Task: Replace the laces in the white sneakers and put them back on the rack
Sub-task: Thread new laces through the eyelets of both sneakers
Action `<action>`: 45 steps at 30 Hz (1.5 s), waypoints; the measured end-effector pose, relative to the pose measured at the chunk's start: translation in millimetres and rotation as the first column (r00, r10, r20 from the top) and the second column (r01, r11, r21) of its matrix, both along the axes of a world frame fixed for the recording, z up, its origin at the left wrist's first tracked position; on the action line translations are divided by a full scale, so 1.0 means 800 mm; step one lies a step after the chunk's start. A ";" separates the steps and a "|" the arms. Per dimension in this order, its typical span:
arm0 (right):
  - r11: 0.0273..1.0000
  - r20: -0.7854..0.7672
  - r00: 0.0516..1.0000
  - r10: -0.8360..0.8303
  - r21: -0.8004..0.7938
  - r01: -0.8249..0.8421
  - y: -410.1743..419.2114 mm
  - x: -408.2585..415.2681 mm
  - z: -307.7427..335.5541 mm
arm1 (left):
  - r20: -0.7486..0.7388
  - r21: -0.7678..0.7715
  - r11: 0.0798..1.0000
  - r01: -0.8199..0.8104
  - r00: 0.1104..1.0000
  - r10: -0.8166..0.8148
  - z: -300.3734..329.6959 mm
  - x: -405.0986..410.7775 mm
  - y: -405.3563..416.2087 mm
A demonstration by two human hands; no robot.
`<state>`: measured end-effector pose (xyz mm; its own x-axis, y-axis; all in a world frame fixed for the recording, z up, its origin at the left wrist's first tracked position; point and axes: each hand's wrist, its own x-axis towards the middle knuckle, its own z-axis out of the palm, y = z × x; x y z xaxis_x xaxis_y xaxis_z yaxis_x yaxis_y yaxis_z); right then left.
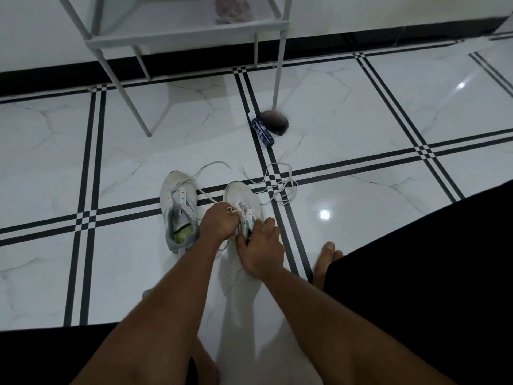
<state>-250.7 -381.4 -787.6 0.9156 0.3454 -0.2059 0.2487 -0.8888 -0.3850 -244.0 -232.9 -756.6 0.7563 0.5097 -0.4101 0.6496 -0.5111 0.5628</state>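
Note:
Two white sneakers stand side by side on the tiled floor. The left sneaker is unlaced and open, with a green insole showing. My left hand pinches a white lace at the eyelets of the right sneaker; that lace trails away over the left sneaker's toe. My right hand rests on the right sneaker's rear, fingers curled on its collar. A second loose lace lies tangled on the floor just beyond the right sneaker.
A white metal rack stands against the wall at the top, with a reddish item on its shelf. A dark blue tube and a dark round object lie by the rack's right leg. My bare foot is at right.

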 end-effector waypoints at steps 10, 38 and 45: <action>0.996 -0.056 0.996 -0.067 0.053 0.070 0.007 0.002 0.003 | 0.150 -0.372 0.879 -0.299 0.915 0.375 0.057 0.021 0.049; 0.701 -0.712 0.667 -0.218 0.361 0.614 -0.037 0.098 0.002 | 0.086 0.042 0.985 0.167 0.982 -0.170 0.004 0.028 -0.041; 0.633 -0.792 0.577 -0.199 0.346 0.693 -0.044 0.102 0.002 | 0.168 0.012 0.999 -0.035 0.985 0.033 -0.004 0.023 -0.049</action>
